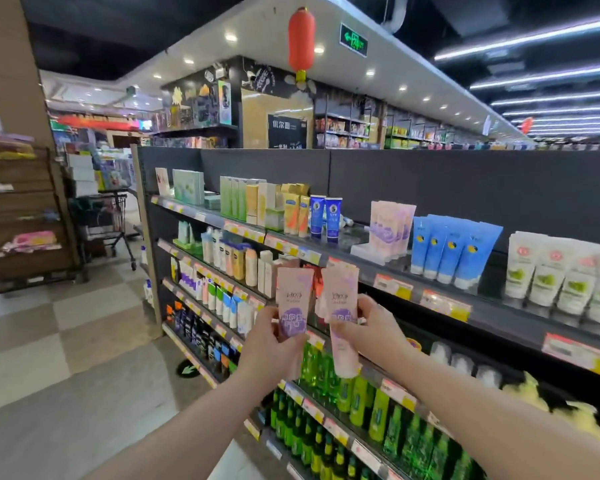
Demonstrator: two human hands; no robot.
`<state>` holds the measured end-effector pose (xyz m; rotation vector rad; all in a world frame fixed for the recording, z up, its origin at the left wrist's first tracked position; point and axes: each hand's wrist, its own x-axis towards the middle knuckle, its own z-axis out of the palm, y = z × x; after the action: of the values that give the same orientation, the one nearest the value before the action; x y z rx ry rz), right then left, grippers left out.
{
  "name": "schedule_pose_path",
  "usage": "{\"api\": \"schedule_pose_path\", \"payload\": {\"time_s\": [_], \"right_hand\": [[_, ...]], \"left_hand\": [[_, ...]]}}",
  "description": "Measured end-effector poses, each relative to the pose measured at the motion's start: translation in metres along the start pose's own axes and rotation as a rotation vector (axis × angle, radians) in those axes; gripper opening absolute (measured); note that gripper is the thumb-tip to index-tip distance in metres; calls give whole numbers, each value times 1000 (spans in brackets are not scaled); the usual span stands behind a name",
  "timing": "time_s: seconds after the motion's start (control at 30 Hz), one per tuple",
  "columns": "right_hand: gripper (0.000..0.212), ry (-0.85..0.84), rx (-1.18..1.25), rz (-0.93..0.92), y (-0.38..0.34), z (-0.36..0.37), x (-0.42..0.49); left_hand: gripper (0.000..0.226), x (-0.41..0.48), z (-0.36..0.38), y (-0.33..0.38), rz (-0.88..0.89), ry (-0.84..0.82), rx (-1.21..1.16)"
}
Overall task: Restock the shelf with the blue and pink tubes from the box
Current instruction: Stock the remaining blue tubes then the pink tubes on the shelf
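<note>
Pink tubes: two are standing upright in the air before the shelving, flat ends up, one in each grip, side by side and nearly touching.
Left grip [271, 344]: it is wrapping thumb and fingers around the lower part of the left pink tube [293, 303].
Right grip [371, 327]: it is pinching the right pink tube [340, 299] near its middle; whether a second tube is lying behind it, I cannot tell.
Top shelf [357, 237]: it is carrying a stocked pink row [390, 223] at 1 o'clock from the two grips, with bare shelf at the 9 o'clock side of this row.
Blue tubes [454, 251]: they are standing just beside the pink row, at its 3 o'clock.
White tubes [561, 282]: they are filling the same shelf further toward 3 o'clock.
Green bottles [326, 368]: they are standing on the lower shelves, at 6 o'clock from the held tubes.
Red lantern [301, 39]: it is hanging from the ceiling at 12 o'clock.
</note>
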<state>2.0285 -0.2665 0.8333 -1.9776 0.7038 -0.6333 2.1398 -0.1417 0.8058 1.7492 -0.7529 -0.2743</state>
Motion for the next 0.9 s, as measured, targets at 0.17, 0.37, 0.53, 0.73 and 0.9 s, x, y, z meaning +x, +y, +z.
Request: {"api": "schedule_pose_path", "payload": {"time_s": [0.17, 0.37, 0.53, 0.73, 0.9], "right_hand": [[33, 169, -100, 35, -3, 2, 67], [31, 333, -143, 84, -13, -2, 131], [28, 486, -120, 94, -18, -27, 158], [22, 648, -223, 62, -23, -69, 212], [27, 651, -263, 1, -22, -95, 262]], "left_hand": [[36, 86, 0, -12, 72, -113, 4], [37, 182, -7, -18, 151, -229, -39], [33, 230, 21, -15, 153, -319, -137], [29, 275, 64, 3, 200, -401, -202], [33, 318, 87, 19, 232, -380, -196]]}}
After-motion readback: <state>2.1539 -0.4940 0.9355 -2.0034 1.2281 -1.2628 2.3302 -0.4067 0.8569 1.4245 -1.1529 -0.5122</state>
